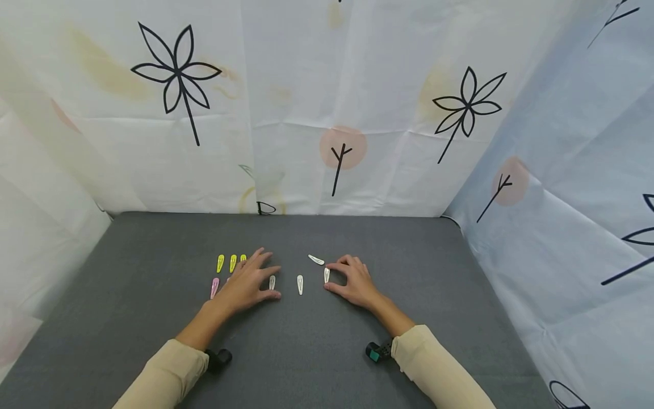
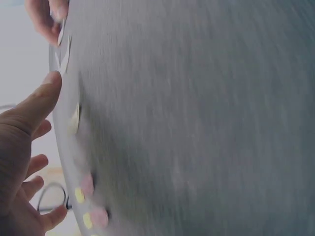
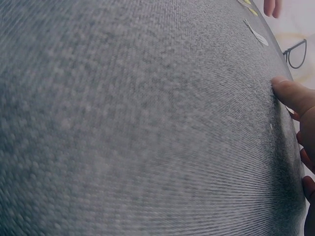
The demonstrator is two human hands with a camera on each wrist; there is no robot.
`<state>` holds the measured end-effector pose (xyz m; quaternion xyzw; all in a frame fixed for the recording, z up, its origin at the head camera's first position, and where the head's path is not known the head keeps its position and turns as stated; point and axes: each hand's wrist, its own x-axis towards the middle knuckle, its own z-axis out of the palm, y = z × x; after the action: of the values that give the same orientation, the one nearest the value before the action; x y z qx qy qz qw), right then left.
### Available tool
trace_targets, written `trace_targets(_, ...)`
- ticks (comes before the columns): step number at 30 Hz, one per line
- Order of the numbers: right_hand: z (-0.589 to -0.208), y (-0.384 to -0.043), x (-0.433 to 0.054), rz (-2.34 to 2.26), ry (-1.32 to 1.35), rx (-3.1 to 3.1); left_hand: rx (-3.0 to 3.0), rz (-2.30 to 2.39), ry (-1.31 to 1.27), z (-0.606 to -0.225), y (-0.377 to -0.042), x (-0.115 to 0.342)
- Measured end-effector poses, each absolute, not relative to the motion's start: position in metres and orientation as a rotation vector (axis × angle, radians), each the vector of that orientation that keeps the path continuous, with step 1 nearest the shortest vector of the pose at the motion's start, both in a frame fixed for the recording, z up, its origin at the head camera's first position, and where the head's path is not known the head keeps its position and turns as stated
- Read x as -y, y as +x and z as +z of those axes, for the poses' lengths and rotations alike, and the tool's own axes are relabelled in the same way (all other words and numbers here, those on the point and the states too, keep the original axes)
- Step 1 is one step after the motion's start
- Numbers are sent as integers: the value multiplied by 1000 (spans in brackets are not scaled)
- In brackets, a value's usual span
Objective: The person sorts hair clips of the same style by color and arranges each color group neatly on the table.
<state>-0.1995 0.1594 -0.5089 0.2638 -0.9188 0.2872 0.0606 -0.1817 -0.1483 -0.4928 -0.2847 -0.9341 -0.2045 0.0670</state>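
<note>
My right hand (image 1: 355,282) has its thumb and index finger at the two ends of a white snap hair clip (image 1: 327,275), pinching it at the table. Fingers spread, my left hand (image 1: 244,287) hovers over the left group of clips. A whitish hair clip (image 1: 272,282) lies in the gap between its thumb and index finger, apparently untouched. Between the hands lies another white hair clip (image 1: 300,285), upright in view. One more white clip (image 1: 316,259) lies slanted just beyond the right fingertips. In the right wrist view, the thumb (image 3: 290,93) hides the pinched clip.
Yellow hair clips (image 1: 220,263) form a row at the left, the rightmost partly behind the left fingers. Below them is a pink hair clip (image 1: 214,287); a second pink one is mostly covered by the hand. Patterned white cloth (image 1: 296,113) stands behind the grey table (image 1: 306,363).
</note>
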Motion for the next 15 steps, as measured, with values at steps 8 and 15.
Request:
trace_targets(8,-508,-199,-160,864,798,2786,2822,-595,-936,-498,-181,111)
trace_targets(15,-509,-199,-161,872,800,2805,2834,-597,-927,-501,-182,98)
